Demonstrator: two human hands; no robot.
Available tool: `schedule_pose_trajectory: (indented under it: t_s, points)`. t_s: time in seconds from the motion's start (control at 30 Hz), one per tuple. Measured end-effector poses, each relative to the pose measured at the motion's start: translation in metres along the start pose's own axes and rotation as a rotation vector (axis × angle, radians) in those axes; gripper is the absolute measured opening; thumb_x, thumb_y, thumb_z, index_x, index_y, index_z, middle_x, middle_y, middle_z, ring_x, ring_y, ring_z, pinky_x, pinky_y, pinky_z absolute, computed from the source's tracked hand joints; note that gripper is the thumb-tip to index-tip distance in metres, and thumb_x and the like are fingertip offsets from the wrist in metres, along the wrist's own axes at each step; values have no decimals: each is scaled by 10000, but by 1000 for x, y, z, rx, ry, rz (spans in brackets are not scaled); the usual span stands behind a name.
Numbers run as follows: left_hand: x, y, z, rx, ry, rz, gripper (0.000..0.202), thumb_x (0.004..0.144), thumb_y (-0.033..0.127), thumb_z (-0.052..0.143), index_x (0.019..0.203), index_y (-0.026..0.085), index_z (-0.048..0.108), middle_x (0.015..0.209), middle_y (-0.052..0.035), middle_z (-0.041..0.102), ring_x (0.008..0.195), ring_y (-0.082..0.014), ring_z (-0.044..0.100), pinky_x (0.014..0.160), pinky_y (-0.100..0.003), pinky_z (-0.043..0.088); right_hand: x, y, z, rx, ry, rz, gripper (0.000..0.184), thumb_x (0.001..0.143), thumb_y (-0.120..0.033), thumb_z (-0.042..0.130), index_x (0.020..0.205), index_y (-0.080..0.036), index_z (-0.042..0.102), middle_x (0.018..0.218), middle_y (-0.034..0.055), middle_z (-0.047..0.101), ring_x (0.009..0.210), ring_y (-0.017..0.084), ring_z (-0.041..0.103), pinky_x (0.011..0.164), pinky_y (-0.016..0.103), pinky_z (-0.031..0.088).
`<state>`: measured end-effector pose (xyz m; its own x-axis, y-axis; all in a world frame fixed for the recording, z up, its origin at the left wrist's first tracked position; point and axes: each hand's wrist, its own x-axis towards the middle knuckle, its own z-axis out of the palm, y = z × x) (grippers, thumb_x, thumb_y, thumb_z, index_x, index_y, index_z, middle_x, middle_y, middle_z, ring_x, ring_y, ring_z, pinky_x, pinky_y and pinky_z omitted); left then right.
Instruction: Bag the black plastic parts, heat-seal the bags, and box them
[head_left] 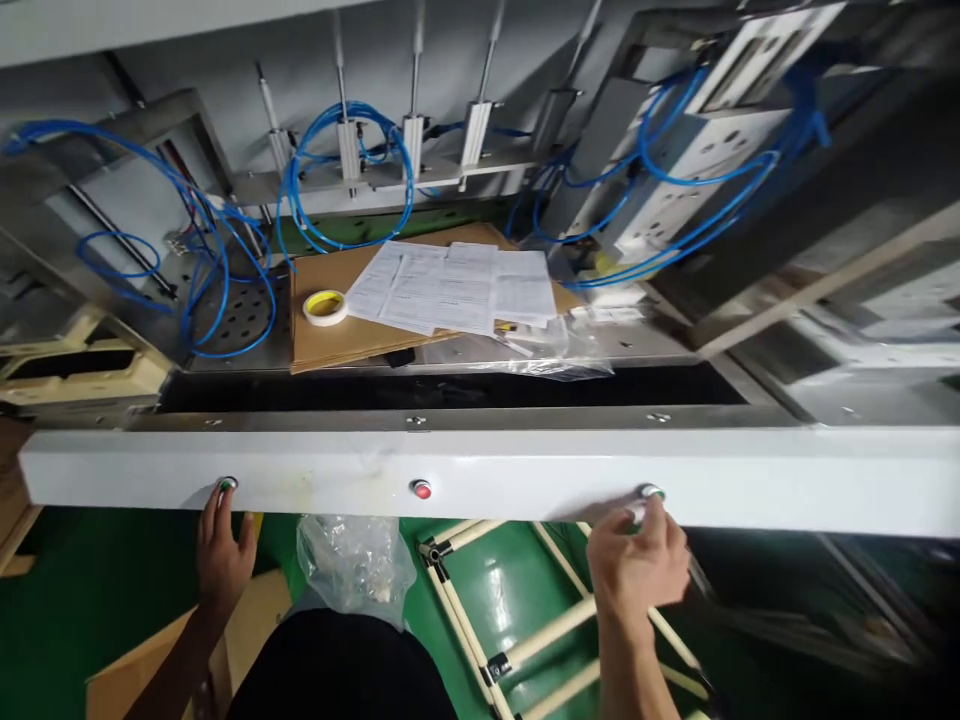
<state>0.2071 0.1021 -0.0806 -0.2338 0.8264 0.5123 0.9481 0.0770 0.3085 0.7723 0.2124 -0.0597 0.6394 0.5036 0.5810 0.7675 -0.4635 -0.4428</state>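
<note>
A long white metal bar (525, 470) runs across the front of a machine. It carries a green button at the left (226, 485), a red button in the middle (421, 489) and a green button at the right (651, 492). My left hand (221, 550) reaches up with a finger on the left green button, the other fingers loosely apart. My right hand (637, 560) has its fingers curled, with a fingertip pressed against the right green button. Neither hand holds anything.
Behind the bar, a cardboard sheet (330, 335) bears printed papers (457, 285) and a roll of yellow tape (325, 307). Blue air hoses (225, 260) loop around the machine frame. Below are a clear plastic bag (352, 560), a tube frame (540, 630), a green floor and cardboard (142, 670).
</note>
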Motion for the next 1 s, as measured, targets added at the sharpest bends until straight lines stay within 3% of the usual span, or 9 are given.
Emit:
schedule_pose_trajectory:
  t_s: [0.13, 0.23, 0.3, 0.4, 0.5, 0.6, 0.7, 0.83, 1.0]
  points:
    - [13, 13, -12, -63, 102, -33, 495, 1087, 395, 559, 1527, 173, 516, 1467, -233, 638, 1397, -401, 612, 1133, -585, 553, -7, -7, 2, 62, 214, -213, 399, 928, -315, 594, 1190, -119, 822, 941, 226, 796, 686, 312, 620, 595, 431, 355]
    - [31, 36, -20, -51, 109, 28, 462, 1084, 403, 580, 1489, 184, 553, 1517, -215, 622, 1449, -381, 580, 1209, -573, 495, -34, -56, -14, 249, 193, -431, 342, 992, -316, 623, 1246, -147, 778, 1091, 203, 801, 892, 341, 712, 742, 463, 496]
    - [47, 50, -18, -4, 51, 132, 472, 1088, 372, 571, 1523, 194, 536, 1586, -196, 582, 1496, -369, 545, 1269, -579, 435, -58, -104, -28, 440, -17, -670, 350, 1031, -300, 604, 1330, -164, 725, 1232, 191, 774, 1084, 332, 720, 905, 469, 551]
    - [72, 62, -7, 83, -53, 231, 496, 1100, 367, 522, 1565, 194, 519, 1669, -177, 507, 1541, -369, 501, 1304, -600, 389, -81, -171, -40, 478, -357, -1005, 407, 1068, -353, 578, 1450, -251, 676, 1448, 132, 715, 1384, 331, 606, 1171, 511, 449]
    - [94, 63, 5, 111, -143, 240, 492, 1111, 381, 457, 1548, 180, 559, 1689, -167, 484, 1555, -359, 487, 1321, -607, 374, -79, -208, -32, 431, -579, -1179, 475, 1079, -395, 548, 1527, -264, 636, 1538, 105, 676, 1496, 337, 519, 1261, 532, 357]
    - [112, 60, 11, 96, -225, 219, 502, 1112, 383, 430, 1546, 177, 577, 1682, -148, 498, 1567, -345, 474, 1329, -600, 374, -63, -219, -15, 391, -666, -1206, 482, 1086, -413, 519, 1519, -248, 651, 1563, 117, 659, 1512, 357, 509, 1260, 563, 359]
    - [125, 59, 12, 47, -303, 199, 509, 1105, 396, 444, 1559, 205, 574, 1695, -124, 486, 1584, -333, 452, 1326, -593, 388, -49, -217, -4, 372, -671, -1189, 514, 1076, -454, 528, 1532, -245, 637, 1582, 127, 641, 1531, 379, 484, 1260, 607, 350]
    - [132, 56, 14, 0, -323, 185, 510, 1096, 398, 466, 1565, 225, 569, 1706, -106, 473, 1593, -331, 439, 1328, -611, 379, -43, -203, 0, 366, -618, -1153, 502, 1056, -476, 550, 1503, -273, 653, 1541, 111, 673, 1519, 390, 487, 1253, 646, 335]
    - [132, 54, 19, -67, -322, 175, 563, 1084, 385, 486, 1620, 213, 493, 1717, -113, 456, 1612, -322, 409, 1353, -605, 335, -49, -189, -7, 428, -502, -1160, 498, 1046, -414, 552, 1505, -243, 639, 1558, 132, 648, 1512, 368, 495, 1241, 596, 354]
